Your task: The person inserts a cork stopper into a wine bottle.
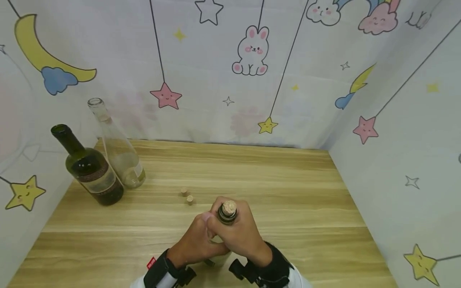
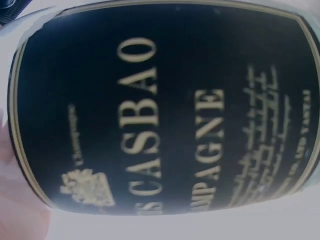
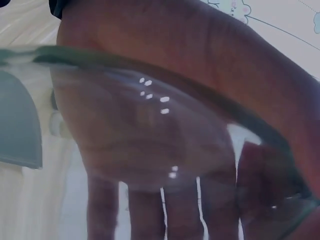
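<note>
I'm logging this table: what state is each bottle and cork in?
Held bottle: corked
Inserted cork: in held bottle's mouth, top exposed
Dark green bottle: standing, mouth uncorked
Clear bottle: standing, mouth uncorked
Near small cork: loose on the table
Far small cork: loose on the table

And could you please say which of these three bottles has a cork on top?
The held bottle, in the right hand, shows a cork; the green bottle and clear bottle at left show none.

The held bottle has a black label with pale gold letters; the desk has yellow-brown stripes.
</note>
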`<state>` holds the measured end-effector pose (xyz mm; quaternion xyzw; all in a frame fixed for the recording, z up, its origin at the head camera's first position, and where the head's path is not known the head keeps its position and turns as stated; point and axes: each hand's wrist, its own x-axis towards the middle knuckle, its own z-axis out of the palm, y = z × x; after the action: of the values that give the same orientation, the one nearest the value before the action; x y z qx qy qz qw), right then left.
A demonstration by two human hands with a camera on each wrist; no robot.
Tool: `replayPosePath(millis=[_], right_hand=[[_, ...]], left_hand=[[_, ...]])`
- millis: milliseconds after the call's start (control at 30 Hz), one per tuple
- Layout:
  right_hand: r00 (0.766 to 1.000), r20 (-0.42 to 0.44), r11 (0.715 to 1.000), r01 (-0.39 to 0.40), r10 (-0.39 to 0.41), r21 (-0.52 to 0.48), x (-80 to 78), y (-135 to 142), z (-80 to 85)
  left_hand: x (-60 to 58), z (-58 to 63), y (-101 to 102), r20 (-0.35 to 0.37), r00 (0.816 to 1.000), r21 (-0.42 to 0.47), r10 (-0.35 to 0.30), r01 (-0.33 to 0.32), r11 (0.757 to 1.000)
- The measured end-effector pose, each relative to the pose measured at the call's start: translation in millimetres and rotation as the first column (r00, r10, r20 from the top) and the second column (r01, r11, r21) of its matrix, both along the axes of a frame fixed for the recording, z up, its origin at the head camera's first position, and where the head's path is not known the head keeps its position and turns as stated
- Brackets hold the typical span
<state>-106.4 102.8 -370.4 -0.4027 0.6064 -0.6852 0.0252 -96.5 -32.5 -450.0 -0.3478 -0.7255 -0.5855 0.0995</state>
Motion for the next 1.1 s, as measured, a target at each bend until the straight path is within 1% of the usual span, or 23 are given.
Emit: replayPosePath(millis=[133,233,400,500,567,700,833,933,1000,1100], right_hand=[[0.999,-0.026,0.998,0.042,-0.041,0.054,-1.9,1.6,7.1],[0.996,-0.04,0.994,0.077,-0.074,0.073,-5.9,7.8,14.9],[0.986,-0.059,0.986,0.16,-0.157,0.038,-19.7,30.5,27.3],[0.974,-0.027,0.974,0.226,-0.225,0.017,-30.1,49.9,33.8],[0.962,-0.004,0.962,0.273,-0.273,0.002,-38.8,64.9,37.9],[0.924,0.058,0.925,0.38,-0.379,-0.019,-57.7,99.8,46.3],[0.866,0.096,0.868,0.495,-0.49,-0.036,-77.5,136.5,52.6],[0.814,0.116,0.815,0.578,-0.569,-0.052,-93.9,161.2,54.5],[0.785,0.144,0.784,0.616,-0.603,-0.071,-104.9,177.3,53.8],[0.726,0.186,0.726,0.683,-0.662,-0.085,-119.9,203.0,50.0]], left_hand=[[3.3,-1.9,-5.8,0.004,0.998,-0.003,0.058,-0.058,0.998],[5.1,-3.6,-11.5,-0.005,0.995,-0.002,0.102,-0.102,0.995],[3.1,-1.9,-19.7,0.007,0.991,-0.014,0.135,-0.135,0.991],[1.7,0.0,-24.2,0.017,0.988,-0.022,0.152,-0.152,0.988],[1.7,1.0,-27.3,0.034,0.984,-0.033,0.175,-0.174,0.984],[1.7,2.5,-32.7,0.046,0.977,-0.043,0.209,-0.207,0.977],[0.1,2.4,-34.8,0.034,0.975,-0.045,0.218,-0.216,0.975],[-0.8,1.2,-35.1,0.029,0.976,-0.045,0.215,-0.213,0.976],[-0.9,0.2,-35.3,0.031,0.975,-0.049,0.218,-0.216,0.975],[-1.4,-0.7,-36.0,0.041,0.974,-0.061,0.223,-0.22,0.974]])
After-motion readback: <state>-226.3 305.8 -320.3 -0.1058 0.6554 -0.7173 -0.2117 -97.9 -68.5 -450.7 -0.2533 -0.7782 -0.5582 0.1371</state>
